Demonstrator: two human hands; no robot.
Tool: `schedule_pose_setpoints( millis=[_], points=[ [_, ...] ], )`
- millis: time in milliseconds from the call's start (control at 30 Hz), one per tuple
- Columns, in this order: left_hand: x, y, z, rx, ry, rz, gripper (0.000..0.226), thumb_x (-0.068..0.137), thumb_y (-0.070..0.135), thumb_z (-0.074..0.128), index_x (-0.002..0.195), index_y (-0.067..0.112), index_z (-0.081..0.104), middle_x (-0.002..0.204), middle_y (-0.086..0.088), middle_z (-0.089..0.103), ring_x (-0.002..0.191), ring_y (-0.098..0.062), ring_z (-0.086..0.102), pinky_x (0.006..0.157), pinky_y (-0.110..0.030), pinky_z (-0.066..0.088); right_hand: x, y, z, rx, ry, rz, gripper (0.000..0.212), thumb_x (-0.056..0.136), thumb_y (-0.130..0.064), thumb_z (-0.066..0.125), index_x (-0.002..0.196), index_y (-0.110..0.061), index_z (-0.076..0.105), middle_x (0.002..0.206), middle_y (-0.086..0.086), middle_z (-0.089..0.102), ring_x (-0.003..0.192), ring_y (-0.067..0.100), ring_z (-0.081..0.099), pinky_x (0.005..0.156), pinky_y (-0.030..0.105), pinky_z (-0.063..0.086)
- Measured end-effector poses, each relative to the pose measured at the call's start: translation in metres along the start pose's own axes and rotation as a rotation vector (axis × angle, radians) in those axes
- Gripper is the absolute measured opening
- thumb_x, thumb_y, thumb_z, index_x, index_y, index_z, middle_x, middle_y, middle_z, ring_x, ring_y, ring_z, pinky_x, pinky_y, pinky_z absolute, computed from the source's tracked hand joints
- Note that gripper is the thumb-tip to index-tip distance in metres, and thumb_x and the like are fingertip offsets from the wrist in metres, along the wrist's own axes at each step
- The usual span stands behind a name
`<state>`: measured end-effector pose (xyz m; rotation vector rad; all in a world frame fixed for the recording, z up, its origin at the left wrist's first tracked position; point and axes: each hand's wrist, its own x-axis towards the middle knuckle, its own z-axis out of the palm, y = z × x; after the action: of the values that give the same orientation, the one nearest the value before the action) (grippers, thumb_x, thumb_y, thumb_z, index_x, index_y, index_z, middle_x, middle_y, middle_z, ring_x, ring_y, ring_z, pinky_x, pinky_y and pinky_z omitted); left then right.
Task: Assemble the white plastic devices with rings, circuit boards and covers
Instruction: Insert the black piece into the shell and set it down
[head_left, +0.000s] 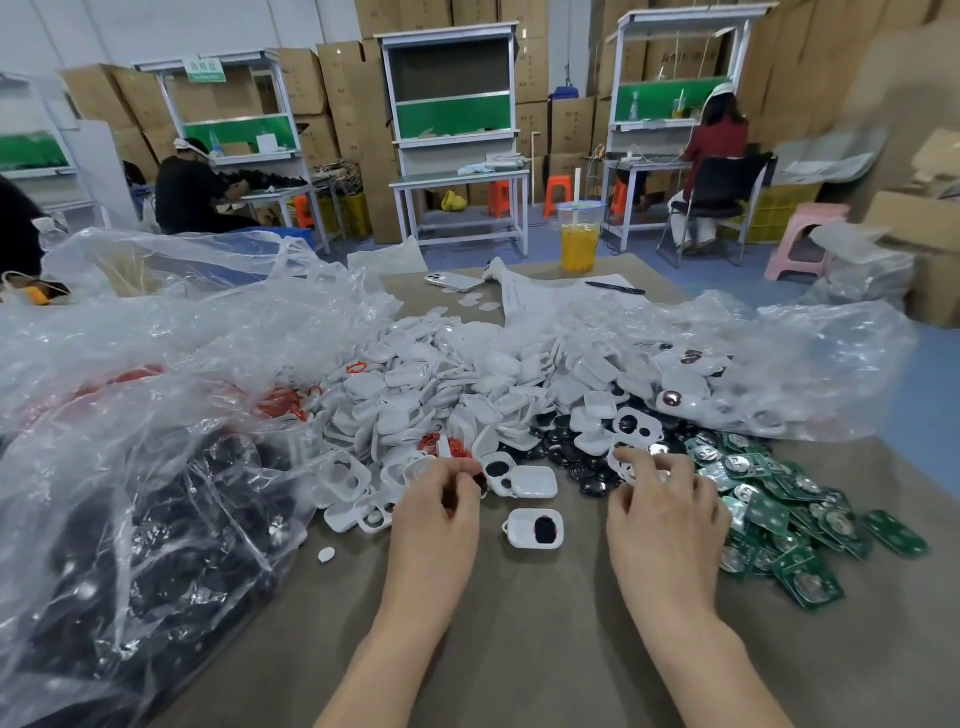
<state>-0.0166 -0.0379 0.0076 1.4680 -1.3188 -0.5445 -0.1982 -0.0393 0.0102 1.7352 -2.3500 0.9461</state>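
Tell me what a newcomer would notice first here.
The big heap of white plastic shells across the middle of the table catches the eye first, with crumpled clear plastic bags billowing on the left. To the right lies a spill of green circuit boards, and at the heap's near edge the right hand grips a white shell.

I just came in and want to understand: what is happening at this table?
A person is assembling small white devices by hand. The left hand pinches what looks like a red ring, and the right hand grips a white shell at the heap's edge. One shell with a black pad lies on the table between the hands; green circuit boards wait on the right.
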Motion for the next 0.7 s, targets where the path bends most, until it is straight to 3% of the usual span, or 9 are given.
schedule_pose_setpoints(
  millis=[133, 267, 333, 500, 567, 633, 700],
  points=[
    [0.0, 0.004, 0.001, 0.127, 0.003, 0.157, 0.022, 0.099, 0.015, 0.053, 0.103, 0.03, 0.069, 0.098, 0.017, 0.065, 0.098, -0.004, 0.059, 0.087, -0.025, 0.047, 0.002, -0.003, 0.003, -0.013, -0.005, -0.063, 0.034, 0.089, -0.017, 0.066, 0.123, -0.019, 0.066, 0.131, 0.013, 0.056, 0.123, 0.035, 0.051, 0.109, 0.052, 0.034],
    [0.012, 0.004, 0.005, 0.457, 0.132, 0.381, 0.022, 0.093, 0.01, 0.06, 0.11, 0.02, 0.07, 0.107, 0.004, 0.062, 0.1, -0.015, 0.05, 0.091, -0.032, 0.04, 0.01, -0.009, 0.009, -0.062, -0.052, -0.183, 0.041, 0.09, -0.017, 0.064, 0.131, -0.017, 0.062, 0.138, 0.016, 0.055, 0.134, 0.036, 0.046, 0.119, 0.058, 0.022],
    [0.026, 0.002, 0.006, 0.553, 0.194, 0.394, 0.023, 0.092, 0.009, 0.064, 0.113, 0.016, 0.071, 0.113, -0.003, 0.062, 0.105, -0.024, 0.053, 0.094, -0.037, 0.039, 0.019, -0.015, 0.014, -0.041, -0.052, -0.253, 0.041, 0.09, -0.015, 0.065, 0.131, -0.014, 0.062, 0.137, 0.018, 0.055, 0.133, 0.037, 0.047, 0.119, 0.058, 0.023],
    [0.072, -0.007, 0.0, 0.67, 0.266, 0.399, 0.024, 0.094, 0.009, 0.062, 0.117, 0.008, 0.07, 0.125, -0.013, 0.063, 0.117, -0.036, 0.055, 0.103, -0.05, 0.042, 0.055, -0.038, 0.032, 0.051, 0.036, -0.487, 0.044, 0.084, -0.004, 0.072, 0.127, -0.008, 0.065, 0.128, 0.019, 0.063, 0.122, 0.039, 0.057, 0.104, 0.058, 0.046],
    [0.086, -0.012, -0.003, 0.724, 0.249, 0.402, 0.024, 0.095, 0.01, 0.061, 0.118, 0.007, 0.069, 0.128, -0.016, 0.061, 0.122, -0.038, 0.054, 0.109, -0.053, 0.038, 0.074, -0.045, 0.041, 0.025, 0.017, -0.538, 0.045, 0.09, -0.006, 0.069, 0.133, -0.01, 0.061, 0.134, 0.017, 0.061, 0.127, 0.037, 0.054, 0.107, 0.054, 0.043],
    [0.097, -0.016, -0.006, 0.759, 0.226, 0.367, 0.025, 0.096, 0.012, 0.06, 0.12, 0.008, 0.068, 0.134, -0.017, 0.059, 0.13, -0.038, 0.05, 0.116, -0.054, 0.031, 0.088, -0.048, 0.052, 0.016, -0.061, -0.552, 0.044, 0.101, -0.017, 0.054, 0.145, -0.017, 0.05, 0.146, 0.008, 0.052, 0.138, 0.03, 0.042, 0.116, 0.046, 0.03],
    [0.104, -0.019, -0.007, 0.784, 0.199, 0.323, 0.028, 0.098, 0.016, 0.057, 0.123, 0.011, 0.068, 0.14, -0.017, 0.057, 0.137, -0.036, 0.046, 0.12, -0.052, 0.026, 0.097, -0.047, 0.062, 0.018, -0.124, -0.553, 0.044, 0.106, -0.025, 0.042, 0.15, -0.024, 0.042, 0.148, 0.0, 0.05, 0.14, 0.023, 0.037, 0.116, 0.037, 0.023]
  ],
)
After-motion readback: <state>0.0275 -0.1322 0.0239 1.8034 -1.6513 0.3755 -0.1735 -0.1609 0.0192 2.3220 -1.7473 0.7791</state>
